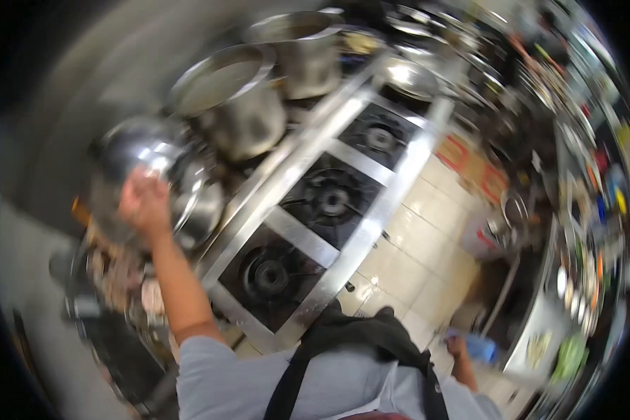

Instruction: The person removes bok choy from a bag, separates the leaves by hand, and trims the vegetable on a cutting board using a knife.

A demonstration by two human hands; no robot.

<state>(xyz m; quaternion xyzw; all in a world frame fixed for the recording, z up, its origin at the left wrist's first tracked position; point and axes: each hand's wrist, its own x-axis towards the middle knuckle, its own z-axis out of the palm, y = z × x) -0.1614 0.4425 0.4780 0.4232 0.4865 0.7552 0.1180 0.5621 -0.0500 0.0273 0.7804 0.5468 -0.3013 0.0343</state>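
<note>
My left hand (145,199) reaches out over the far left end of the stove, its fingers closed at a shiny domed metal lid (136,143). Motion blur hides exactly where the fingers grip it. Close beside it sits another rounded metal pot (201,210). Low on the right, my right hand (457,346) hangs by my side, fingers curled at what looks like a blue cloth (479,346). Its fingertips are small and blurred.
Before me runs a steel stove (294,238) with several black burners. Behind it stand a large stockpot (245,112) and a second stockpot (308,63). A pan (409,77) lies at the far end. A bucket (486,234) stands on the tiled floor by a cluttered counter (532,343).
</note>
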